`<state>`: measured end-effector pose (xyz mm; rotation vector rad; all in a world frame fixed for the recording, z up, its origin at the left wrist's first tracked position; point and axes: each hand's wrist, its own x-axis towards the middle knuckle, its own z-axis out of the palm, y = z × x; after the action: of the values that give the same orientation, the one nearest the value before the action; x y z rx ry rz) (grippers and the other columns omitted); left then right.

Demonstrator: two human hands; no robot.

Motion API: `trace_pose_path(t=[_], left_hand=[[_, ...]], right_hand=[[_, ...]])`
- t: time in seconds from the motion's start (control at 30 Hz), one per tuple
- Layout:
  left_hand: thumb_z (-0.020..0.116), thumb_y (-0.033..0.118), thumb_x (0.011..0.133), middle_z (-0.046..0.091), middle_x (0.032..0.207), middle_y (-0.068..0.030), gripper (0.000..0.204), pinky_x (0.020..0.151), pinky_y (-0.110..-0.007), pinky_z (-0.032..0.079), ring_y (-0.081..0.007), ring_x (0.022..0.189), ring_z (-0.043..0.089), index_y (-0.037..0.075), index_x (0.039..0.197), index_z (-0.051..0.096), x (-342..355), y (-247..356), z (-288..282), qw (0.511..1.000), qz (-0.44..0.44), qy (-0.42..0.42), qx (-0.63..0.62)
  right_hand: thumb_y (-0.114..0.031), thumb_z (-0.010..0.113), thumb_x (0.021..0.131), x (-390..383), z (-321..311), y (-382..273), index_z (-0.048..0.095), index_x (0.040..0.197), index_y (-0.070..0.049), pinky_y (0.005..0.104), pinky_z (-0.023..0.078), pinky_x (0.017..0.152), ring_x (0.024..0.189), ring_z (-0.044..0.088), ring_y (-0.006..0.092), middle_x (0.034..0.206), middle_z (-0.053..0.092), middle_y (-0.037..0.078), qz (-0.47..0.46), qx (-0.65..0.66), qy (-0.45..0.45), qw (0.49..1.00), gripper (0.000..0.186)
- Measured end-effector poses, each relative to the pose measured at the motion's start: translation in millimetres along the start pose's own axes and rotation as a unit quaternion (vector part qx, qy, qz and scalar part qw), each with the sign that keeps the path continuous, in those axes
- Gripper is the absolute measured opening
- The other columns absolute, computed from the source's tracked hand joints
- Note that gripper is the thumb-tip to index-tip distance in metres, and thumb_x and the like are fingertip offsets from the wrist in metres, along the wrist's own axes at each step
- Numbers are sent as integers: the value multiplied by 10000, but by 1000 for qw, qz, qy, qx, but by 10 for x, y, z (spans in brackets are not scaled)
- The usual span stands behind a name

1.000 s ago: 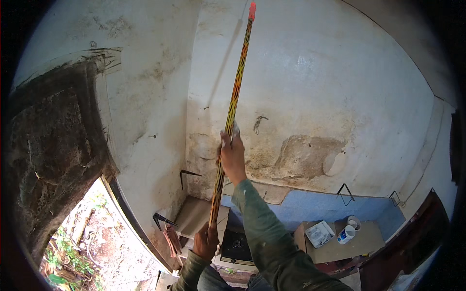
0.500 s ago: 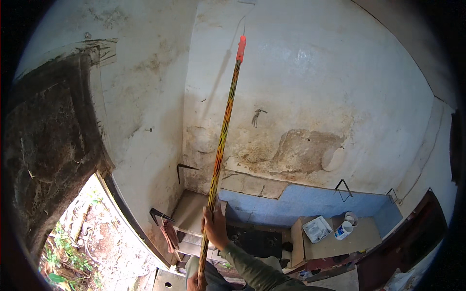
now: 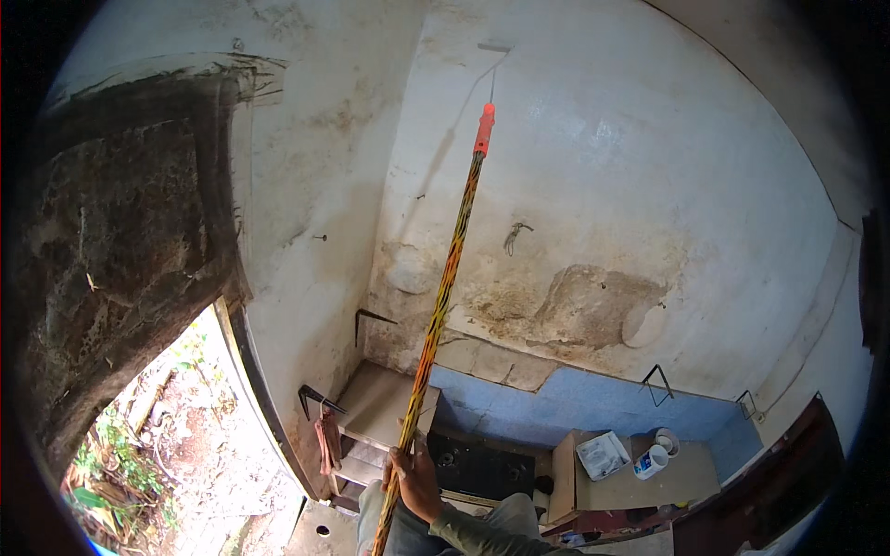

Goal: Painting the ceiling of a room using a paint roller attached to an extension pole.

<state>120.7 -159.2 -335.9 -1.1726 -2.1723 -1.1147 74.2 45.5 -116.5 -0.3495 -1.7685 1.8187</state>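
Note:
My right hand is closed around a long pole patterned in yellow, orange and black, low on its length. The pole slants up and away toward the pale back wall. At its far end is a red handle with a thin wire frame, which leads to a narrow paint roller high at the wall. Whether the roller touches the wall is hard to tell. A shadow of the pole falls on the wall to its left. My left hand is out of view, and the pole's lower end runs past the lower edge.
A black stove sits below the blue wall band. On the right counter are a white tray and white tubs. Metal brackets jut from the walls. A doorway opens outdoors at left, beside a hanging cloth.
The view has shifted, so the roller shows more fully. My right hand appears lower, still on the pole. My left hand, which was on the pole's lower end, has left the picture.

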Motion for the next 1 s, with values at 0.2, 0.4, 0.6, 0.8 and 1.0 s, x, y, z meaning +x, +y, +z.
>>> trace_pose_path(t=[0.2, 0.4, 0.6, 0.8, 1.0], left_hand=[[433, 397, 1008, 472, 642, -11, 392, 526, -325, 375, -140, 594, 438, 51, 1001, 617, 480, 185, -406, 831, -379, -136, -384], [424, 400, 1013, 553, 705, -69, 413, 591, -344, 447, -190, 644, 522, 39, 1083, 614, 281, -141, -242, 854, -395, -171, -292], [431, 409, 999, 616, 1112, -286, 483, 918, -473, 461, -413, 1067, 575, 40, 1285, 554, 620, 12, -480, 890, -366, -258, -90], [420, 414, 994, 625, 1057, -277, 464, 824, -491, 468, -443, 978, 588, 50, 1226, 589, 1099, 90, -640, 862, -421, -215, -182], [413, 380, 992, 598, 874, -259, 402, 711, -501, 443, -450, 845, 563, 53, 988, 647, 1682, 4, -919, 943, -276, -157, -98]], right_hand=[[-403, 401, 1017, 180, 147, -65, 263, 1442, -73, 287, 476, 511, 503, 531, 146, 613, 476, 48, -34, 25, -17, 999, 555], [-386, 407, 1017, 360, 150, 117, 263, 1439, -70, 294, 489, 509, 507, 537, 149, 632, 490, 57, -45, 11, -6, 999, 546], [-335, 441, 1014, 483, 298, 22, 341, 1367, -67, 299, 493, 491, 513, 533, 140, 642, 482, 51, -35, 71, 1, 997, 455], [-295, 442, 1015, 726, 350, 173, 421, 1269, -86, 278, 456, 435, 493, 469, 104, 672, 457, 29, -53, 139, 41, 988, 329], [-345, 447, 1012, 1039, 512, -22, 420, 1242, -81, 253, 427, 405, 490, 454, 91, 680, 442, 17, -78, 95, 52, 991, 351]])
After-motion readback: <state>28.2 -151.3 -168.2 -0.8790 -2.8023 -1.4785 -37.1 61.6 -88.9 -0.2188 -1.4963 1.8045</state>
